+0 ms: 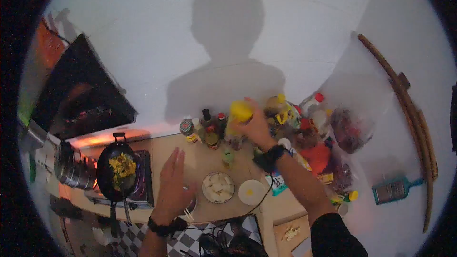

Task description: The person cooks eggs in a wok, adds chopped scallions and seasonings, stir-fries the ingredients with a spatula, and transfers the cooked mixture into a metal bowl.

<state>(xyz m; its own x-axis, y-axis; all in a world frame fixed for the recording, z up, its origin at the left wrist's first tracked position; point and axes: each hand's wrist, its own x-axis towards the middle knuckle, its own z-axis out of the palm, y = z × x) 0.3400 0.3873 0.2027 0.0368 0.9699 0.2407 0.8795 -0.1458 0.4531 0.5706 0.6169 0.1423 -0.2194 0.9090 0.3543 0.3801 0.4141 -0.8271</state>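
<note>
My right hand (257, 126) is closed around a bottle with a wide yellow cap (242, 111), raised among the bottles at the back of the counter. The lower part of that bottle is blurred. Fingers stretched out, my left hand (175, 183) is over the counter's front half and holds nothing. Partly hidden beneath it is a bowl (192, 204) with chopsticks (189, 214). Between my hands lies a plate of pale cut pieces (218, 188), and to its right a white plate (251, 192) bears a small yellow spot.
A black wok (108, 166) with yellow food sits on the stove at left, beside a steel pot (74, 166). Several bottles and jars (190, 131) line the wall. Bags and packets (316, 154) crowd the right side. A grater (391, 191) hangs at far right.
</note>
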